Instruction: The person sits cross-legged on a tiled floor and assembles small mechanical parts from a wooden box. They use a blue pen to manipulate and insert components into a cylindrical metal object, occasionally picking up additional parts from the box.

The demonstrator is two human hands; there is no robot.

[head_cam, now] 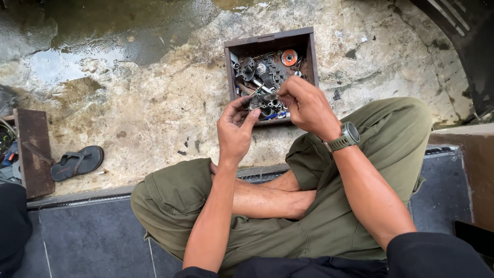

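I sit cross-legged in olive trousers, both hands raised over a dark wooden box [306, 38] full of metal parts. My left hand [235, 128] pinches a small grey metal part [256, 102] between thumb and fingers. My right hand [307, 105], with a green watch on its wrist, is curled with its fingertips on the same small part from the right. The box holds several gears, bearings and bolts, plus an orange round piece [289, 57] at its far right corner.
The wet, stained concrete floor [154, 98] has a puddle at the far left. A dark sandal [77, 162] lies at the left beside a brown board [32, 149]. Dark tiles [92, 237] lie under me. A dark curved object [471, 46] stands far right.
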